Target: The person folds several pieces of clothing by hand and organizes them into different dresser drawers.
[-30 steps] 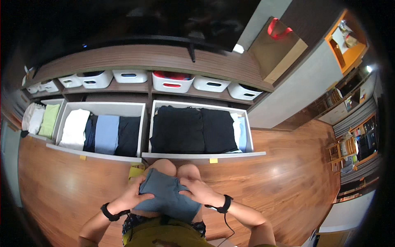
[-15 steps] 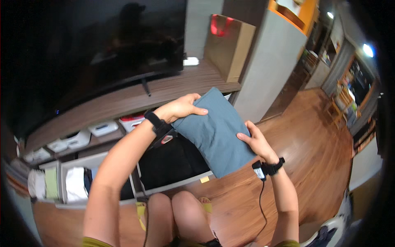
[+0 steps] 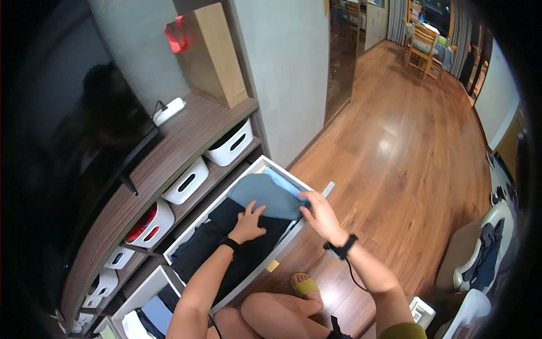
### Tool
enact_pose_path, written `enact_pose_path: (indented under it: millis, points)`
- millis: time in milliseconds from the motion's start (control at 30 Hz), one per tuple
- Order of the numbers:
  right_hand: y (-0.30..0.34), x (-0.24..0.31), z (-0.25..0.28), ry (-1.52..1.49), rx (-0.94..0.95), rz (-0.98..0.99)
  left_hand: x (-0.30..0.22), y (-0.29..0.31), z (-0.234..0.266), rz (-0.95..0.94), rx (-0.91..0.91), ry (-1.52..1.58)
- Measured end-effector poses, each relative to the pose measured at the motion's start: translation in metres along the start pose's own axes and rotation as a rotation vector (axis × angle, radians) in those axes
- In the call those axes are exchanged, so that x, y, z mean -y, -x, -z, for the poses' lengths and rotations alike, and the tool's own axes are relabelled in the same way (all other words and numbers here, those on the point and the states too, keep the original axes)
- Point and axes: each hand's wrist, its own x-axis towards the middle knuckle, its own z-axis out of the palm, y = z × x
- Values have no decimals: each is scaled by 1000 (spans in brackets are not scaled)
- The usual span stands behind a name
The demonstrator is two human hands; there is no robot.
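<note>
A folded blue-grey garment [image 3: 262,193] lies flat in an open white drawer [image 3: 200,230], at its far right end. Beside it are folded black clothes [image 3: 217,244], with a light blue piece [image 3: 281,181] along the drawer's right end. My left hand [image 3: 247,225] is open, fingers spread over the black cloth, its fingertips at the near edge of the garment. At the garment's right corner, by the drawer's front rim, is my right hand [image 3: 323,217]; its thumb and forefinger are apart around some dark cloth there.
A second drawer [image 3: 148,305] of folded clothes stands open at lower left. White bins [image 3: 188,182] line the shelf under the TV stand [image 3: 195,121], which carries a paper bag [image 3: 217,56] and a power strip [image 3: 169,112]. A white chair [image 3: 485,254] with dark cloth stands at right.
The blue-grey garment, held up between both hands before, now lies in the drawer. Both hands have come down over it, and the view has swung right.
</note>
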Motion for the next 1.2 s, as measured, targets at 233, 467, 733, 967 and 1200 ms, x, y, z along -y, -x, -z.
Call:
enact_pose_path:
  millis: [233, 467, 733, 967, 1200]
  points:
    - [137, -2, 29, -146, -185, -441, -35, -49, -1, 740, -648, 1163]
    - [171, 1, 24, -240, -91, -700, -63, -51, 43, 281, -308, 1449]
    - [155, 6, 14, -321, -38, -537, -31, -47, 12, 224, -383, 1295]
    - [169, -3, 8, -243, -54, -409, -53, -42, 15, 409, -467, -91]
    - [166, 0, 5, -210, 4, -417, -42, -52, 9, 149, -129, -184]
